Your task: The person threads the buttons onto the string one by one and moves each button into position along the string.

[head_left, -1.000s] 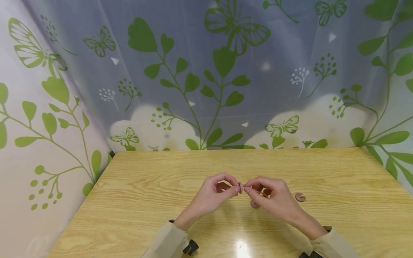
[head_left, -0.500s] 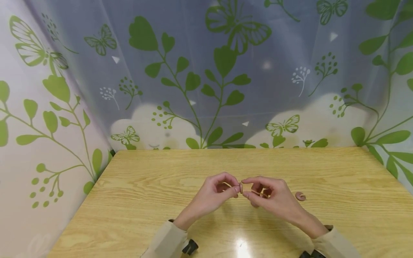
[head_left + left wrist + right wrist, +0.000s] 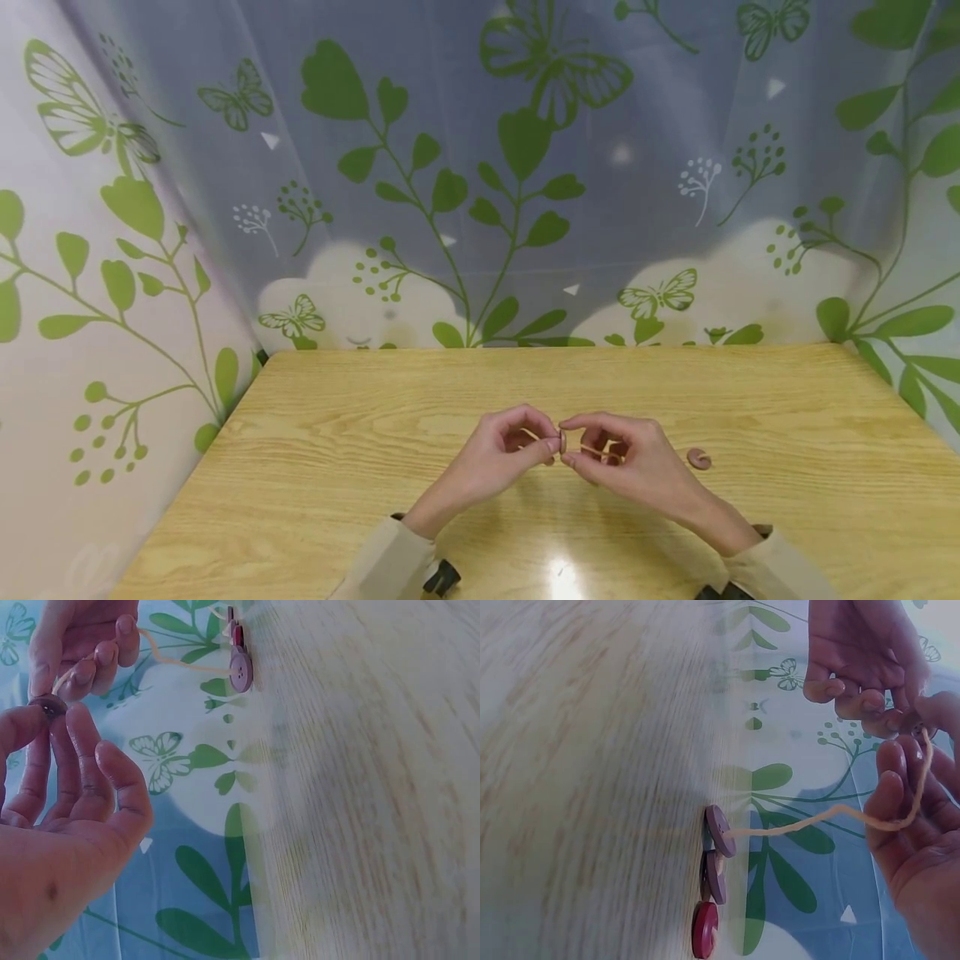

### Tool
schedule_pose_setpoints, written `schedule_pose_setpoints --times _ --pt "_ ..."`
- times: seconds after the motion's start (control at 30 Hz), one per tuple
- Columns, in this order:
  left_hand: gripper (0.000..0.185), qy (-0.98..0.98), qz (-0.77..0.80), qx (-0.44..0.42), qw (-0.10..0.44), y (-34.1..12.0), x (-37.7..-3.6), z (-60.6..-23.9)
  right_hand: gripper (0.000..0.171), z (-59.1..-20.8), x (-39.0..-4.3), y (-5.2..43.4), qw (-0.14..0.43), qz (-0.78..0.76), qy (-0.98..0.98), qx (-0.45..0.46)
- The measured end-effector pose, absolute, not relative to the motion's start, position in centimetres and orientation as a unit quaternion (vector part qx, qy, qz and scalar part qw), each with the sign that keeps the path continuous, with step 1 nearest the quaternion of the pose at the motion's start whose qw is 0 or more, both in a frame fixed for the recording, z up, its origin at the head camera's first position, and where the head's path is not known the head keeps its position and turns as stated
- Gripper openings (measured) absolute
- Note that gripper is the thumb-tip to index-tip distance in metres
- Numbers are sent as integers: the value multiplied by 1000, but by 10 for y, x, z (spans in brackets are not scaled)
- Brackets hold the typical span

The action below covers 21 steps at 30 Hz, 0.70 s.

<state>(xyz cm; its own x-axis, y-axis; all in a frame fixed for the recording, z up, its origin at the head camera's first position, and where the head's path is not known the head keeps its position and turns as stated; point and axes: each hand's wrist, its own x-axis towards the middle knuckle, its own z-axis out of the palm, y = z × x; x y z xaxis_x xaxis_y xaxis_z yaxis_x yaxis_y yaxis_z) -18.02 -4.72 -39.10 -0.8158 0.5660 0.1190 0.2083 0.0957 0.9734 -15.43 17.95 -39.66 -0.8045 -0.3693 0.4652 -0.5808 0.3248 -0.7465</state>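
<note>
My left hand [image 3: 491,458] pinches a small brown button [image 3: 563,442] between thumb and fingertips, above the table. My right hand [image 3: 637,458] meets it from the other side, index finger and thumb at the button's upper and lower rim. A pale tan cord [image 3: 922,772] leads from the button across the curled lower fingers [image 3: 889,795] of my right hand. From there it runs down to a mauve-brown button [image 3: 720,831] on the table. A second brown button [image 3: 715,877] and a red button [image 3: 705,930] sit beside that one.
The wooden table [image 3: 360,442] has a glossy light reflection near its front. A brown button [image 3: 699,458] lies to the right of my right hand. Behind the table hangs a curtain [image 3: 420,167] printed with green leaves and butterflies.
My right thumb and index finger were pinched together beside the button; they have since spread apart to its upper and lower rim. My left hand has kept its pinch almost in place.
</note>
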Motion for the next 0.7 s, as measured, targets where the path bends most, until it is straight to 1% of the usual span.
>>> schedule_pose_setpoints --times 0.2,0.37,0.6,0.7 --pt "11 742 607 247 139 -50 -180 -392 27 -397 -154 179 114 496 -813 282" --pt "11 744 607 244 137 -53 -180 -393 32 -398 -154 178 108 493 -821 268" --pt "10 740 612 243 134 -56 -180 -392 31 -399 -155 179 107 491 -821 270" --pt "10 739 614 242 133 -57 -179 -392 33 -400 -156 179 106 491 -820 273"
